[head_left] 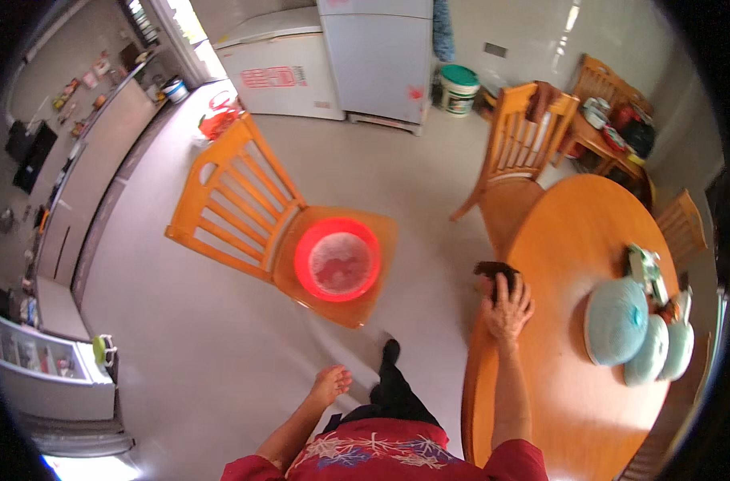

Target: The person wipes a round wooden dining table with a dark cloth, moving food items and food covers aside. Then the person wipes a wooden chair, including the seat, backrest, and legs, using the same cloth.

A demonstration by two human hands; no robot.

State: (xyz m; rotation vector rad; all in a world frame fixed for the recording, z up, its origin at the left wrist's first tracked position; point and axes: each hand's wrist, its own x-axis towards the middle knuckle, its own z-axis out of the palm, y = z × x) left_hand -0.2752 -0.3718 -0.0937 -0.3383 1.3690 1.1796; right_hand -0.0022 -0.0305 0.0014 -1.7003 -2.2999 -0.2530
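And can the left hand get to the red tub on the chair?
Probably yes: nothing seems to stand between the left hand and the red tub on the chair, though a lean forward may be needed.

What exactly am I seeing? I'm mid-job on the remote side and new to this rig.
No machine here: these are a person's bare hands. The single picture comes from a wide fisheye camera worn on the head, looking down, so edges bend. The right hand lies over a dark item at the edge of the wooden table; whether it grips it, I can't tell. The left hand shows nothing in it. A pale blue dome stands farther over on the table. On the wooden chair sits a red basin with foamy-looking contents.
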